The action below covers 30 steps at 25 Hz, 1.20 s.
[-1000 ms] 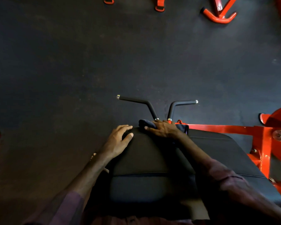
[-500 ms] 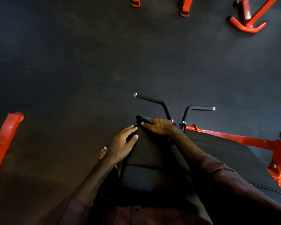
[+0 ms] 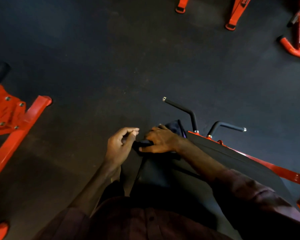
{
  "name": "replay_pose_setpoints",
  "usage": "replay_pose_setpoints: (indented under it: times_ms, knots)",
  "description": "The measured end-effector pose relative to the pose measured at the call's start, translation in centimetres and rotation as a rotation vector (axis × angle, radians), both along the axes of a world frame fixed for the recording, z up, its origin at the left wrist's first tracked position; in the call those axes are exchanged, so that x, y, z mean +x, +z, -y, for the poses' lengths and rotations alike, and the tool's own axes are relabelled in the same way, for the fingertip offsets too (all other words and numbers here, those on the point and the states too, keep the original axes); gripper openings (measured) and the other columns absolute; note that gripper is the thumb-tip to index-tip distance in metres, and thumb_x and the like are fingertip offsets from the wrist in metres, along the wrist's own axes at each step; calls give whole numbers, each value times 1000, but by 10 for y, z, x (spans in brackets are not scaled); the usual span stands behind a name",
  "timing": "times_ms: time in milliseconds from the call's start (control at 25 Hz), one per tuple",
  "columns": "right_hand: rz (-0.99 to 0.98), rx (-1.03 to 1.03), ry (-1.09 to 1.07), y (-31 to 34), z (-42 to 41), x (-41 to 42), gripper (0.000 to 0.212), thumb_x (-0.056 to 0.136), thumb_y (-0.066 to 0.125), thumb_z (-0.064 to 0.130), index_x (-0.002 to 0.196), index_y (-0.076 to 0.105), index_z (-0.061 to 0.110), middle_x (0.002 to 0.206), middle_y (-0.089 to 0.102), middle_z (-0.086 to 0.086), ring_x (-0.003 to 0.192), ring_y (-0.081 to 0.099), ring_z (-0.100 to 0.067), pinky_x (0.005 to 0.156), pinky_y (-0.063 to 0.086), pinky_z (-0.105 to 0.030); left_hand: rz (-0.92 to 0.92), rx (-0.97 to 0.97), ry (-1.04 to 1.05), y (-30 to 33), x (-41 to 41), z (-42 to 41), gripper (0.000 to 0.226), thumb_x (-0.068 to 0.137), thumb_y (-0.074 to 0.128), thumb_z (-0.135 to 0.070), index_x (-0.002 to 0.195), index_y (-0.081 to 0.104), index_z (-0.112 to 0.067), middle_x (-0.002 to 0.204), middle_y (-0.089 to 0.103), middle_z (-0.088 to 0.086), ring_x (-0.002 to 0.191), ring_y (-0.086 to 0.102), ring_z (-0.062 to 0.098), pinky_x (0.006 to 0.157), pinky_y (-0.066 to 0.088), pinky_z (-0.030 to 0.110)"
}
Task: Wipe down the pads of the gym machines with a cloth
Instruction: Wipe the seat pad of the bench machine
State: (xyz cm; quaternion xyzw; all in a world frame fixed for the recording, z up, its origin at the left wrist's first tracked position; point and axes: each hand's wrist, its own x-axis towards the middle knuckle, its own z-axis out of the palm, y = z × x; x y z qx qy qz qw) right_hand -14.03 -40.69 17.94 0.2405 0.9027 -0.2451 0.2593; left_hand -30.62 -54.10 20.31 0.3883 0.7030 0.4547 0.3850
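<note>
Right hand (image 3: 160,141) is clamped on the dark cloth (image 3: 171,127) at the far left end of the black pad (image 3: 215,163), prob. to wipe that edge, w/ left hand (image 3: 119,146) just beside, fingers loosely curled, holding nothing visible.

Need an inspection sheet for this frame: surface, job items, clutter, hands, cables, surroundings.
Surface: black pad on a red frame, running lower right; two black handles at its far end.
Job's things: dark cloth at the pad's far end, under the right hand.
Clutter: nothing seen.
Hands: right hand grips the cloth; left hand off the pad, fingers loosely curled, holding nothing.
Cables: nothing seen.
Surroundings: dark rubber floor; red machine frame at left, more red machine feet at top right.
</note>
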Motion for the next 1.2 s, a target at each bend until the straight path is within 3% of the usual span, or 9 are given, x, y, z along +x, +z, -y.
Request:
replay_pose_setpoints:
  times_ms: [160,360,520,600,760,840,920,1120,1200]
  knots:
    - [161,3,-202,17,-9,-16,68,91,44,82,116,68,24,130,66,-9,133,52,-31,117,23,-66,-39,76,-107,-3,-12,11,17,105,64,-16,114,78,-22,115,75,-9,109,72,16,91,59,36]
    - [245,34,-128,64,52,-33,59,94,51,75,116,69,23,127,64,-13,128,55,-31,111,41,-55,3,79,-132,-13,-41,25,19,106,62,-19,117,76,-24,118,72,-12,105,70,13,81,51,22]
    - [280,182,-161,104,132,-48,63,98,36,67,132,68,25,139,64,-6,141,45,-29,116,31,-66,11,144,-386,-13,-59,28,18,106,63,-18,118,76,-21,118,71,-10,107,69,14,82,52,21]
    - [295,331,-215,111,176,-63,73,94,20,58,122,76,21,129,70,-8,135,52,-36,113,31,-75,-18,207,-553,-6,-64,26,19,106,63,-16,120,76,-18,119,70,-9,111,69,13,85,55,26]
    - [411,450,-297,74,247,-80,43,94,45,39,103,84,23,126,73,-13,139,50,-48,119,9,-75,-67,307,-844,12,-66,23,20,105,63,-16,121,75,-16,119,69,-8,114,68,13,95,56,34]
    - [335,554,-342,61,271,-81,22,78,64,35,76,84,27,99,81,-4,128,64,-40,121,2,-68,-93,387,-972,20,-64,22,19,104,64,-13,120,75,-13,117,70,-4,113,68,13,96,56,38]
    - [167,688,-477,42,298,-82,25,74,59,34,66,82,27,88,80,2,118,72,-29,125,1,-63,-133,461,-1080,27,-59,17,18,103,65,-10,118,76,-12,116,70,-3,112,68,12,97,56,42]
    - [-307,860,-1106,16,364,-94,20,84,81,15,103,83,10,116,77,-11,129,57,-31,126,19,-55,-314,649,-1351,38,-45,8,22,103,67,-15,123,74,-17,127,68,-7,120,63,13,101,52,43]
    - [-402,884,-1332,22,384,-87,36,91,62,25,123,76,27,129,71,3,134,52,-18,122,29,-48,-368,718,-1459,43,-37,6,26,103,66,-19,128,72,-18,134,66,-7,125,61,13,105,51,42]
